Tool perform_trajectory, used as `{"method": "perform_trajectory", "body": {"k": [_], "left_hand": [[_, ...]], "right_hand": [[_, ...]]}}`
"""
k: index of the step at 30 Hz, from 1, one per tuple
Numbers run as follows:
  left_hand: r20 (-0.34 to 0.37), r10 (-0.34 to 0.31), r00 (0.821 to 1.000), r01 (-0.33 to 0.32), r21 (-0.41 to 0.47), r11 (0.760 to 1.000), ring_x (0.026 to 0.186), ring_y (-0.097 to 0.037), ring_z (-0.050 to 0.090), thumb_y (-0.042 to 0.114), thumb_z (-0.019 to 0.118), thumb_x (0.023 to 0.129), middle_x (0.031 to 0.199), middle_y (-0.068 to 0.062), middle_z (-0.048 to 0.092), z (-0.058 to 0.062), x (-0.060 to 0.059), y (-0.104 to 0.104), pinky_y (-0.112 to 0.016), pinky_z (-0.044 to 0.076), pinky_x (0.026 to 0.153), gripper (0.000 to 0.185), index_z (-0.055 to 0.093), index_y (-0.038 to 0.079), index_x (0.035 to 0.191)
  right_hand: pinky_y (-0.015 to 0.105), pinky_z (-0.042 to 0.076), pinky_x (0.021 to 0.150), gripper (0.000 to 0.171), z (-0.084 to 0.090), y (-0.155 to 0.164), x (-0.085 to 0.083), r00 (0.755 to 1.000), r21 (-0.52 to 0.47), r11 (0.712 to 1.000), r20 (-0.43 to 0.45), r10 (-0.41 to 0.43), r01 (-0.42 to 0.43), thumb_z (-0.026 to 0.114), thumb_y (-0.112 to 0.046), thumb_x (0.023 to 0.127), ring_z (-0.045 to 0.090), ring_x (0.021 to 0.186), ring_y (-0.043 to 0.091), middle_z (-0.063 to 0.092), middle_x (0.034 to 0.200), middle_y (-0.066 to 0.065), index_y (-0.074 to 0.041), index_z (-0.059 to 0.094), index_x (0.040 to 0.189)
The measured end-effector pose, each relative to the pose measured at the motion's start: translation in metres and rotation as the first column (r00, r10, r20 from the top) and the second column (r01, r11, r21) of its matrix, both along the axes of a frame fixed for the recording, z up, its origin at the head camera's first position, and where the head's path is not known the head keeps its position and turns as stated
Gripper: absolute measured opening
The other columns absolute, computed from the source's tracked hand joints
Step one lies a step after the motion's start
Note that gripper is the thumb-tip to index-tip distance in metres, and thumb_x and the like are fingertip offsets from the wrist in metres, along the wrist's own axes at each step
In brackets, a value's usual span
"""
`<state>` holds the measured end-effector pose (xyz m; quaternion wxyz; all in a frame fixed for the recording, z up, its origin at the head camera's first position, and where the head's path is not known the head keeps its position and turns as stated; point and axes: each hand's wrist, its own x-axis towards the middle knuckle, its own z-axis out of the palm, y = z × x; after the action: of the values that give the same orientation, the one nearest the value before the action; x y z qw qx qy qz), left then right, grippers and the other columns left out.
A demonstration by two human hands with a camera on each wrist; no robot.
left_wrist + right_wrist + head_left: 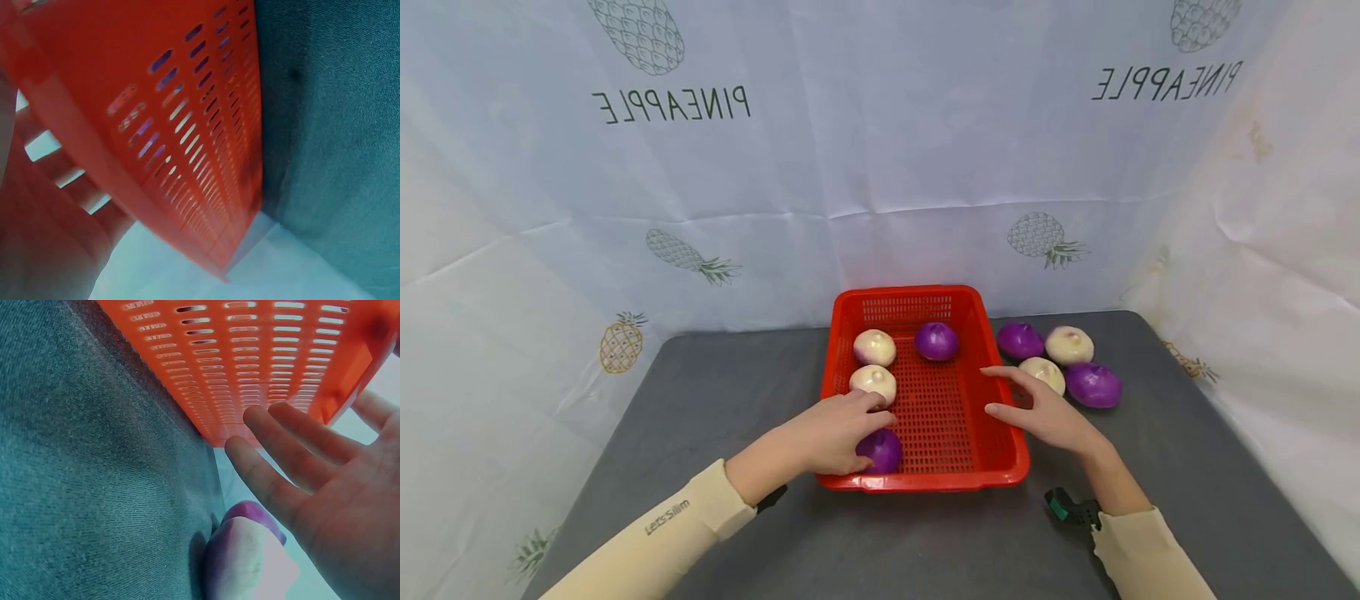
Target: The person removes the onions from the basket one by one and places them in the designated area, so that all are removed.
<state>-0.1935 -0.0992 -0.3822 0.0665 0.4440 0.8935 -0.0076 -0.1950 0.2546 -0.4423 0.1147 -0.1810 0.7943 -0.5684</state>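
1. Pale sheeting printed with pineapples hangs behind a dark grey table (715,392), and I look down on it from the head camera.
2. On the table sits a red slotted basket (958,467) holding four onions: two white ones, a purple one at the back, and a purple onion (883,450) in the near left corner.
3. My left hand (831,433) reaches over the basket's left rim, fingers curled around that purple onion; a white onion (874,382) lies just beyond the fingertips.
4. My right hand (1045,412) hovers at the basket's right rim with fingers straight and spread, holding nothing.
5. Four more onions lie on the table to the right of the basket, the nearest a white onion (1045,372) just beyond my right hand.
6. I judge the purple onion to be light, firm, smooth and likely to roll, so it is best cupped around its widest part.
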Motion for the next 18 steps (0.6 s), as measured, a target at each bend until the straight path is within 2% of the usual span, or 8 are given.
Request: {"method": "perform_trajectory", "body": {"k": [5, 11, 18], "left_hand": [[-0.009, -0.006, 1.0, 0.005, -0.059, 0.998, 0.119, -0.02, 0.053, 0.034, 0.085, 0.08, 0.133, -0.002, 0.054, -0.005, -0.003, 0.005, -0.037, 0.053, 0.094, 0.064, 0.061, 0.021, 0.137], [-0.02, -0.006, 1.0, 0.004, -0.085, 0.996, 0.119, -0.02, 0.052, 0.034, 0.083, 0.082, 0.134, -0.002, 0.053, -0.013, -0.008, 0.01, -0.037, 0.053, 0.094, 0.062, 0.059, 0.024, 0.139], [-0.001, 0.019, 1.0, -0.019, -0.115, 0.993, 0.123, -0.023, 0.051, 0.03, 0.081, 0.083, 0.14, -0.004, 0.05, -0.021, -0.011, 0.019, -0.038, 0.056, 0.094, 0.063, 0.058, 0.027, 0.142]], "right_hand": [[0.04, 0.062, 0.08, 0.061, 0.001, 0.0, 0.001, 1.0, -0.003, 1.0, 0.001, -0.002, 0.002, 0.067, -0.021, 0.099, 0.059, 0.116, 0.042, 0.046, 0.143, 0.025, -0.005, 0.04, 0.151], [0.04, 0.062, 0.08, 0.061, 0.001, 0.0, 0.001, 1.0, -0.008, 1.0, 0.002, -0.003, 0.003, 0.067, -0.021, 0.098, 0.059, 0.116, 0.042, 0.046, 0.143, 0.025, -0.005, 0.04, 0.15], [0.04, 0.062, 0.079, 0.061, 0.001, -0.001, 0.001, 1.0, -0.01, 1.0, 0.006, -0.003, 0.003, 0.068, -0.022, 0.098, 0.061, 0.114, 0.04, 0.047, 0.142, 0.026, -0.006, 0.041, 0.15]]}}
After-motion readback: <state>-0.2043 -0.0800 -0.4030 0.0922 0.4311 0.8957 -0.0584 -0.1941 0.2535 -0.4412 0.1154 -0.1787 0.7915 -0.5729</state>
